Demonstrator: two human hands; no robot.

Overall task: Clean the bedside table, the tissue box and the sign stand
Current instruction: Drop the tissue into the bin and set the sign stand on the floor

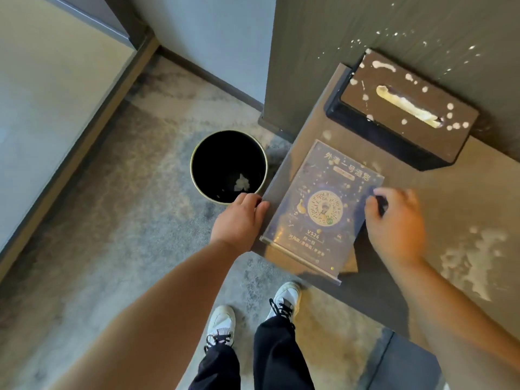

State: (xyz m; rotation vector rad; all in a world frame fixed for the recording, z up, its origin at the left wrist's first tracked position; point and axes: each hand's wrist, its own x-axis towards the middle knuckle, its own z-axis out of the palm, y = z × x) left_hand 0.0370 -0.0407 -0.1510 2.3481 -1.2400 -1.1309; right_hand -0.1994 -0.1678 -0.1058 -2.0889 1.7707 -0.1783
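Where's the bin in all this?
The round black bin stands on the carpet left of the bedside table, just beyond the left hand in the head view. A crumpled pale scrap lies at its bottom.

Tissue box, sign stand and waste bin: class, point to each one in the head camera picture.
tissue box [405, 108]: head view, on its speckled brown top.
sign stand [323, 204]: head view, on the printed round emblem.
waste bin [194, 175]: head view, on its pale left rim.
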